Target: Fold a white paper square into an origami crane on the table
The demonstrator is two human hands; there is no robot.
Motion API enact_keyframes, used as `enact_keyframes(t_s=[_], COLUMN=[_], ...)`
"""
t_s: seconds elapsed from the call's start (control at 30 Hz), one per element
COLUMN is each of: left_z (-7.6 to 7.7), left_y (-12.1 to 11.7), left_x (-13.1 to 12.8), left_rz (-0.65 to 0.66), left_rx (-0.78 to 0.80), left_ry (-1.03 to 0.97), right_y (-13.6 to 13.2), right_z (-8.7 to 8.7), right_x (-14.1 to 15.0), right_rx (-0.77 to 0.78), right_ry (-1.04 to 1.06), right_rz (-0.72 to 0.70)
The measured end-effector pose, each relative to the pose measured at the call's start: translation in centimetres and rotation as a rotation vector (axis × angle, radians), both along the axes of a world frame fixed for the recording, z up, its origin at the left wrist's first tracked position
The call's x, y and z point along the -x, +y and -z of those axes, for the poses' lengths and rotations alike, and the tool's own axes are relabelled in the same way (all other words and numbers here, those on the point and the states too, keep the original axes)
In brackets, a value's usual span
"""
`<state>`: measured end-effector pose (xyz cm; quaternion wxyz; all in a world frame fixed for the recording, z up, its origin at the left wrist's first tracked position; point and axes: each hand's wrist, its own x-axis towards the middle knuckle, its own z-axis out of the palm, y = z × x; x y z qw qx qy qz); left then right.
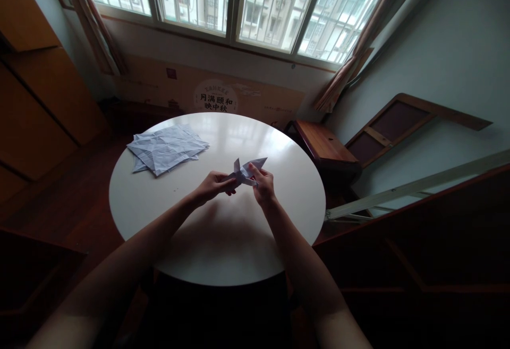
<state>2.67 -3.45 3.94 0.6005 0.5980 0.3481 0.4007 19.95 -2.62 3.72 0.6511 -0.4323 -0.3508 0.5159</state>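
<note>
A folded paper figure [241,174], pale bluish white with pointed flaps, is held above the middle of a round white table [223,253]. My left hand [215,186] pinches its left side, with the thumb on top and fingertips showing beneath. On the other side my right hand [263,183] grips a wide pointed flap, its thumb pressed on the paper. Part of the figure is covered by my fingers. To the left on the tabletop lies a loose stack of creased paper sheets [169,147], their corners fanned out.
Beyond the table, a wooden stool-like piece [326,139] stands to the right near the wall. A printed cardboard panel [255,86] sits below the barred windows [266,6]. Wooden cabinets [43,99] stand at the left, and a dark wooden piece [430,253] at the right.
</note>
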Motion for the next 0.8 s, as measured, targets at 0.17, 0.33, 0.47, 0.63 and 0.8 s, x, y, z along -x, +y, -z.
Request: enact_keyframes(t_s=[0.17,0.33,0.47,0.63,0.8], left_z=[-0.1,0.0,0.2,0.2,-0.1], left_y=[0.0,-0.1,-0.3,-0.2,0.2], left_x=[0.1,0.1,-0.3,-0.2,0.7], left_rz=[0.013,-0.003,-0.046,-0.040,0.038], left_rx=[0.013,0.015,0.008,0.008,0.050], left_ry=[0.002,-0.010,-0.034,-0.021,0.053], right_y=[0.0,0.0,0.0,0.0,0.0], right_z=[0.0,0.0,0.0,0.0,-0.1], right_x=[-0.1,-0.1,0.2,0.3,0.1], right_rx=[0.012,0.009,0.013,0.027,0.066], right_ry=[-0.018,0.011,0.046,0.069,0.074], right_rz=[-0.006,-0.004,0.052,0.079,-0.019])
